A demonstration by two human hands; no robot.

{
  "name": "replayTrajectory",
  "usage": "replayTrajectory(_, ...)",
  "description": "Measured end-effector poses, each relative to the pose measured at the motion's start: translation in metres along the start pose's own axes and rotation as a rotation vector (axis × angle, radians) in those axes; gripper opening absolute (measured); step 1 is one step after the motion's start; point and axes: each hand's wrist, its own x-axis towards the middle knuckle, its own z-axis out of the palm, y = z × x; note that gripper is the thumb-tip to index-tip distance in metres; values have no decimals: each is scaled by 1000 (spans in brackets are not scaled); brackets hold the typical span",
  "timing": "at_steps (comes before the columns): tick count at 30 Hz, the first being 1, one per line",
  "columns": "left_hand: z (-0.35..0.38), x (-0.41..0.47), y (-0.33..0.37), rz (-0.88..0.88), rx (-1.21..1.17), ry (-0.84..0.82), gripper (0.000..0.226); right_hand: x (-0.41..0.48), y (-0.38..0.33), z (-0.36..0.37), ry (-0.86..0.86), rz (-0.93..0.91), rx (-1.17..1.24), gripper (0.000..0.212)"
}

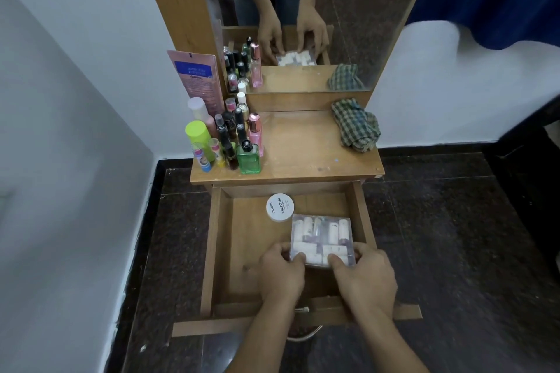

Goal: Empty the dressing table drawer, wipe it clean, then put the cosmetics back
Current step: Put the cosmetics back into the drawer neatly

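In drawer [218, 239]: both hands grip pouch [321, 236]; left half bare.

Both hands grip the near edge of a clear plastic box [321, 241] packed with small white tubes; it lies flat inside the open wooden drawer [218, 251], toward its right side. Just beyond the grip, past the box's far left corner, a round white jar [280, 207] lettered "NAIL POLISH" lies in the drawer. Farther off, up on the table top [303, 148], bottles [230, 139] stand upright, crowded to the left of the grip, and a crumpled checked cloth [355, 124] sits to the right.
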Motion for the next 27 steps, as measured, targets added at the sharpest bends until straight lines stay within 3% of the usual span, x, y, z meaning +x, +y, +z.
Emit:
replayTrajectory(14, 17, 23, -10, 6, 32, -128, 27, 14, -2, 24, -144, -145, -417, 39)
replayTrajectory(22, 22, 31, -7, 113, 312, 29, 8, 24, -5, 31, -76, -276, -658, 25)
replayTrajectory(27, 24, 31, -12, 224, 421, 89, 16, 38, 0, 36, -70, -356, -671, 31)
